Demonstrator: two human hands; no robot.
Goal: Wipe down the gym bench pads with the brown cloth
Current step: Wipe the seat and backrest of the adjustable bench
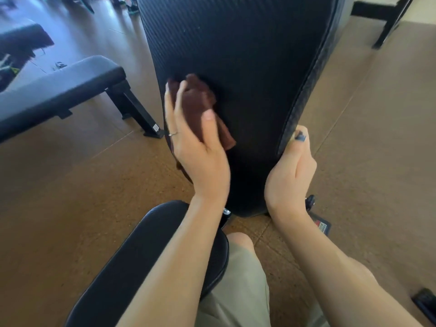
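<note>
Your left hand (pixel 195 147) presses the cloth (pixel 198 102) bunched under thumb and fingers, flat against the back pad (pixel 247 55), low on its left edge. Right hand (pixel 291 168) is clamped on the pad's right rim, thumb on top. The pad's long axis runs 12 to 6; unwiped face lies toward 1 o'clock. Seat pad (pixel 146 256) sits at 6, under your forearm.
</note>
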